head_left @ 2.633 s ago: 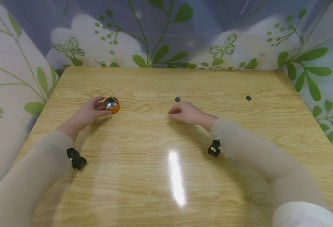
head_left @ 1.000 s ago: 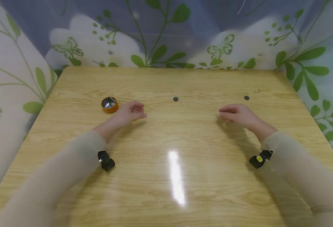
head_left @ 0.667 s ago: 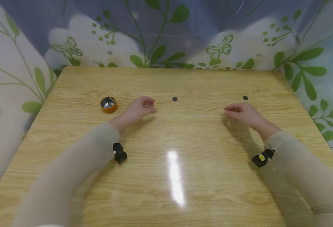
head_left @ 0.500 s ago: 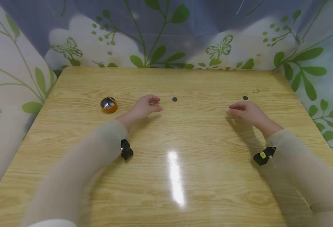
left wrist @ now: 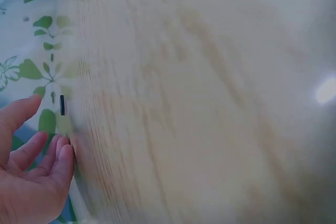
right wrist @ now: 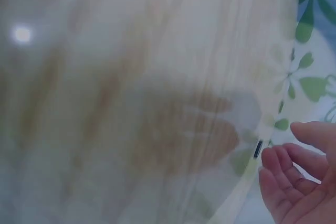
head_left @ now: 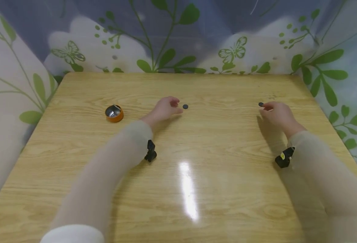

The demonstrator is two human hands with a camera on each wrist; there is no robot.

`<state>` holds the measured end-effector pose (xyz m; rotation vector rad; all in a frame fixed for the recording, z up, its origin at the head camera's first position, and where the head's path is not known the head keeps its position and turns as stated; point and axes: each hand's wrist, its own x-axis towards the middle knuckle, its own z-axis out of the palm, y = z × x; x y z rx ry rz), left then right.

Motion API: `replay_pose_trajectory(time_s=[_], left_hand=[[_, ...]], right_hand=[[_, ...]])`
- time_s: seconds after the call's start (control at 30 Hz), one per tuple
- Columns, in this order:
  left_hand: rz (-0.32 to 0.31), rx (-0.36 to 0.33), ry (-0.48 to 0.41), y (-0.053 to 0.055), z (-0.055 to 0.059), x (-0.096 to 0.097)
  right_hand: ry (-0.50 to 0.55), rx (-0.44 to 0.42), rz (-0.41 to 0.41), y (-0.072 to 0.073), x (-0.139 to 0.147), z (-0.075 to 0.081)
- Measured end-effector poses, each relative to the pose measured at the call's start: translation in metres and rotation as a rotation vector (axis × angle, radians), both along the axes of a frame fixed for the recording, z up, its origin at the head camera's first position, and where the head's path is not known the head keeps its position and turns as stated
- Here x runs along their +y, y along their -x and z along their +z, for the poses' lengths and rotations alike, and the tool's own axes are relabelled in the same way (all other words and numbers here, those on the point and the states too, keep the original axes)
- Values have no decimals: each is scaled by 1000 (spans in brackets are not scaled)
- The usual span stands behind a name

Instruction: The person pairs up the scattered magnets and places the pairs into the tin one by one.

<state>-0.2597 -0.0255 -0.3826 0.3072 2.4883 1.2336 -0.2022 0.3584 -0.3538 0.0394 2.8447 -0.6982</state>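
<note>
My left hand [head_left: 165, 108], fingers relaxed and parted from the thumb, is just left of a small dark disc [head_left: 185, 106] on the wooden table. In the left wrist view that disc [left wrist: 62, 105] shows as a thin dark strip beyond the fingertips. Over on the right, my right hand [head_left: 278, 113] has its fingertips right at a second dark disc [head_left: 261, 104]. The right wrist view shows loosely bent fingers [right wrist: 286, 179] with this disc [right wrist: 258, 149] just beyond them. Neither hand holds anything.
An orange round bowl [head_left: 114, 113] with a shiny metallic inside and a small piece at its rim stands at the left of the table [head_left: 178, 141]. A leaf-patterned cloth [head_left: 178, 44] hangs behind the far edge. Light glares off the tabletop in front.
My left hand has left the orange bowl and moved right to the middle disc. The right hand has moved from near the middle disc to the right one. The bowl and discs stay put.
</note>
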Motion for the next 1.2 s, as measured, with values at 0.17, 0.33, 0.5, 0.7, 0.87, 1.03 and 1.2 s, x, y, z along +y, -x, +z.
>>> replay_pose_trajectory(time_s=[0.17,0.33,0.5,0.7,0.87,1.03,1.2], left_hand=[[-25,36,74,8,-2,9],[-56,56,136,10,1,18],[-59,79,182,13,1,25],[-33,88,204,19,-2,30],[-28,91,229,21,-2,33],[-32,99,237,20,-1,37],[-31,108,239,19,0,42]], right_hand=[[-89,-20,55,15,8,-5],[-173,24,145,27,10,-14],[-195,15,143,31,9,-18],[-185,27,138,30,5,-15],[-159,79,149,27,-2,-15],[-127,115,165,26,-11,-15],[-107,152,198,27,-19,-17]])
